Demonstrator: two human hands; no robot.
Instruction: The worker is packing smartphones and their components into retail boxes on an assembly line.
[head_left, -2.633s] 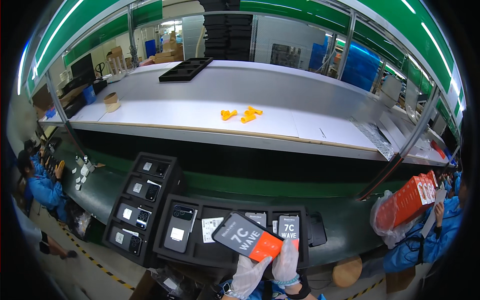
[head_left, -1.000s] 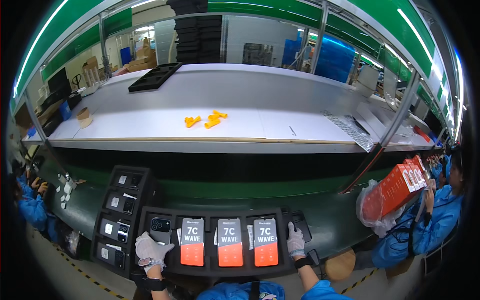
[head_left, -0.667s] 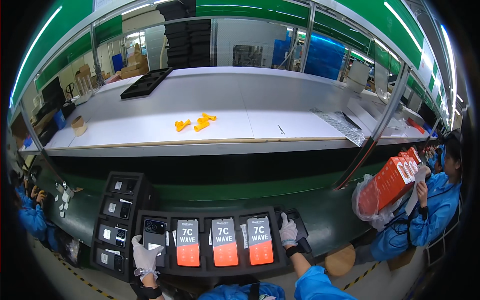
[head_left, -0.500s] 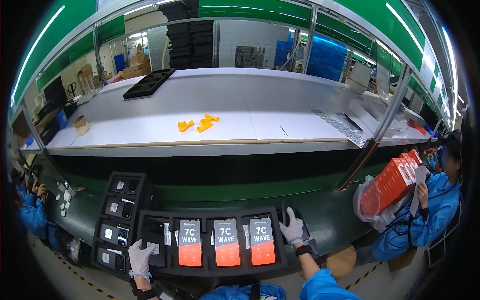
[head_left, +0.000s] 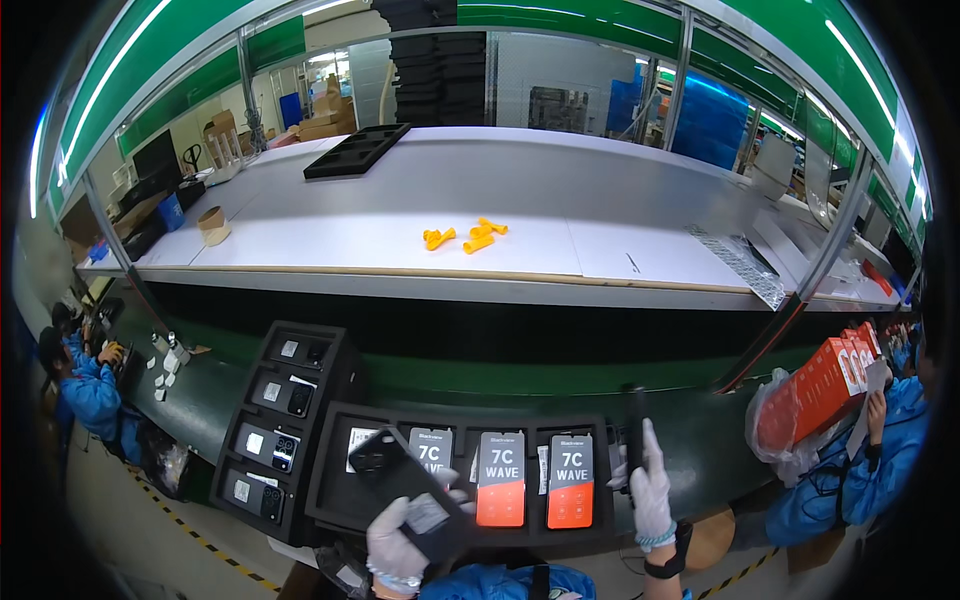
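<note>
White-gloved left fingers (head_left: 391, 523) clasp one black phone (head_left: 407, 487), right fingers (head_left: 651, 452) one dark slab (head_left: 635, 425), near three trayed phones (head_left: 501, 480)

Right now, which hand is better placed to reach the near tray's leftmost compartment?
Left, most likely: the left hand holds a dark phone over the left part of the near tray, while the right hand is right of that tray, holding a dark object seen edge-on.

Smartphone tray (head_left: 337, 482), 6 o'clock: matt, foam-like. Held smartphone (head_left: 385, 456), 7 o'clock: smooth back. Bag (head_left: 772, 456), 4 o'clock: glossy plastic film. Post (head_left: 832, 236), 3 o'clock: metal.
</note>
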